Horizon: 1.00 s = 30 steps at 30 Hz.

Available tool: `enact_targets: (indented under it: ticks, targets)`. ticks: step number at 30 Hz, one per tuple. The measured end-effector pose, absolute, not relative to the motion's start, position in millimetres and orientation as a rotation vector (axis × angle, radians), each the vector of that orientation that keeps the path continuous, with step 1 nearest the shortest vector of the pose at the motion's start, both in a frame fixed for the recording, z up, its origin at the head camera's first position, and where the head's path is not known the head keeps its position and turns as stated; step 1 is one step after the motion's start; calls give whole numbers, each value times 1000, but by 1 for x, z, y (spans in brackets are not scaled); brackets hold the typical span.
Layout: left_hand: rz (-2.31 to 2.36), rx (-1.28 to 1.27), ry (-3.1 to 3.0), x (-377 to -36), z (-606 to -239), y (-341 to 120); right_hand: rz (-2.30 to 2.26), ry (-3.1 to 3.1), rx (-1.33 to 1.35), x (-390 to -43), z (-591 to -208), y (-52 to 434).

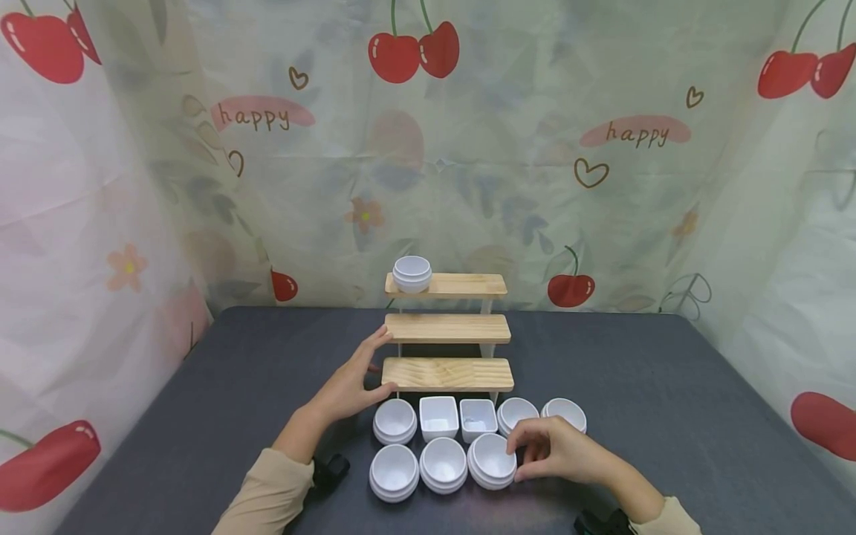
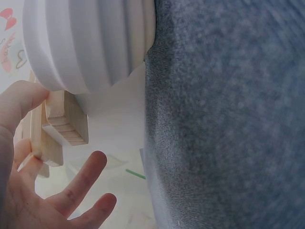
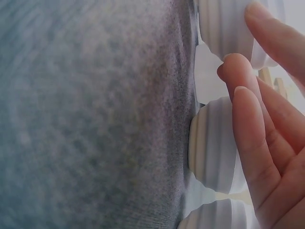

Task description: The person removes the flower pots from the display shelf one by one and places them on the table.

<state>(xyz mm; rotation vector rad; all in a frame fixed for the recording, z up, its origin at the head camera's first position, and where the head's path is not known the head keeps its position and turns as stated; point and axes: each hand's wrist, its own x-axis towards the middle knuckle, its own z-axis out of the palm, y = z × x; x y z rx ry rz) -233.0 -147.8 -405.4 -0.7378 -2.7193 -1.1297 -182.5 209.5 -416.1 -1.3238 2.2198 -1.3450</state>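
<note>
At the near right of the bench (image 1: 669, 386), the right hand (image 1: 558, 449) curls loosely around a white bowl (image 1: 491, 461), barely gripping. Left hand (image 1: 351, 383), open, steadies the 3-step wooden rack (image 1: 446, 374). Likely next: lift cleanly to a step.

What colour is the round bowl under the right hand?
White; the round bowl by the right hand shows best in the head view.
</note>
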Motion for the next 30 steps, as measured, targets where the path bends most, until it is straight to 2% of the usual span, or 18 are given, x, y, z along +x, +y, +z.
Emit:
enact_targets:
  ticks: [30]
  targets:
    - [-1134, -739, -2720, -233, -406, -148, -1291, 2219, -1259, -182, -419, 211]
